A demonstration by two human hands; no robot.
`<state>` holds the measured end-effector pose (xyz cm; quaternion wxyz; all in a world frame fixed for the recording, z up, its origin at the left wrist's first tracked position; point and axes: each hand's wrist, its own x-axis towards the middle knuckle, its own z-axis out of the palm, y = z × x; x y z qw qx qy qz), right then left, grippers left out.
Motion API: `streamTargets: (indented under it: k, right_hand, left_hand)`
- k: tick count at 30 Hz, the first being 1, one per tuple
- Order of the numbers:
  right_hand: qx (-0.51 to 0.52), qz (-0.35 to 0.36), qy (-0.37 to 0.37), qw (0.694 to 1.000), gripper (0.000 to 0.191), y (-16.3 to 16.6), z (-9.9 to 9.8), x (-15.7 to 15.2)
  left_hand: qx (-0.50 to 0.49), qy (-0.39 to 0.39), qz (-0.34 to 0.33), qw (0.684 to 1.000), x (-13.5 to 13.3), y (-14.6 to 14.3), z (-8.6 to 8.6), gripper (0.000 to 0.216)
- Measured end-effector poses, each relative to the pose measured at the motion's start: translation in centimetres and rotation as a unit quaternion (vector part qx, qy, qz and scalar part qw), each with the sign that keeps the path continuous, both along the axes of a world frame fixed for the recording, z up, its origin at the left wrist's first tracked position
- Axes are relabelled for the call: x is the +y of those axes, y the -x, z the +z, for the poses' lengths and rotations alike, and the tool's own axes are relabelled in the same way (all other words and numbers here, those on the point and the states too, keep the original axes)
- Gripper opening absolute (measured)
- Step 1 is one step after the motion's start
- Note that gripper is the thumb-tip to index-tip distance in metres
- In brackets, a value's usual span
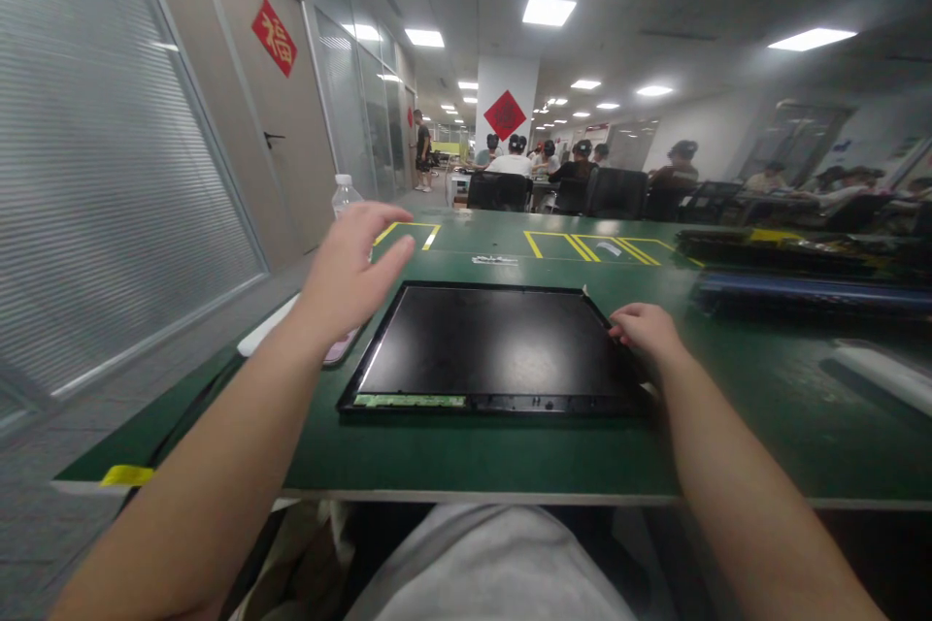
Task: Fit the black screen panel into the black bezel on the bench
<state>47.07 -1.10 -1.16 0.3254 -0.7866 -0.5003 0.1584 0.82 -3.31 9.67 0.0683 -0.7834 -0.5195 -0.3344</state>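
Observation:
A black flat display panel (495,344) lies face up on the green table (510,456), a strip of green circuit board along its near left edge. My left hand (349,272) hovers above the panel's far left corner, fingers stretched out and apart, holding nothing. My right hand (645,330) rests on the panel's right edge, fingers curled down against the frame. A phone (339,349) lies on the table under my left hand, mostly hidden by it.
A clear plastic bottle (345,194) stands behind my left hand. Yellow tape boxes (589,247) mark the table's far side. Long dark parts (808,296) lie at right, a white object (884,374) nearer. Several seated people work at tables beyond.

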Motion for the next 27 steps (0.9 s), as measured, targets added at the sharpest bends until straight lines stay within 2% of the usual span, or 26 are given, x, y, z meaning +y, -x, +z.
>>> streamTargets:
  k: [3, 6, 8, 10, 13, 17, 20, 24, 27]
  right_hand:
    - [-0.056, -0.020, 0.009, 0.998, 0.018, -0.6, 0.2, -0.1]
    - [-0.075, -0.014, 0.080, 0.994, 0.013, -0.8, 0.3, -0.1]
    - [-0.073, 0.001, 0.113, 0.991, 0.011, -0.7, 0.1, 0.0]
    - [-0.079, 0.009, 0.107, 0.991, 0.010, -0.6, -0.2, 0.2]
    - [-0.091, 0.020, 0.092, 0.991, 0.014, -0.4, -0.6, 0.4]
    - [-0.109, 0.020, 0.091, 0.990, 0.019, -0.3, -0.6, 0.5]
    - [-0.129, 0.016, 0.091, 0.987, 0.018, -0.1, -0.4, 0.3]
    - [-0.145, 0.014, 0.101, 0.984, 0.018, 0.2, -0.1, 0.2]
    - [-0.160, 0.005, 0.102, 0.982, 0.019, 0.0, 0.0, 0.2]
  left_hand:
    - [0.132, 0.069, 0.049, 0.988, 2.9, 0.1, -2.1, 0.039]
    - [0.245, 0.150, 0.128, 0.949, 5.2, 1.1, -5.5, 0.041]
    - [0.277, 0.180, 0.136, 0.934, 5.7, 1.7, -7.2, 0.040]
    - [0.284, 0.196, 0.119, 0.931, 5.8, 2.1, -8.2, 0.038]
    - [0.282, 0.200, 0.100, 0.933, 5.8, 2.2, -8.5, 0.036]
    - [0.272, 0.219, 0.111, 0.931, 6.2, 2.2, -8.4, 0.029]
    - [0.242, 0.214, 0.105, 0.941, 6.5, 2.3, -8.6, 0.024]
    - [0.167, 0.206, 0.082, 0.961, 6.6, 2.6, -8.7, 0.018]
    - [0.054, 0.222, 0.090, 0.969, 6.3, 2.7, -8.5, 0.015]
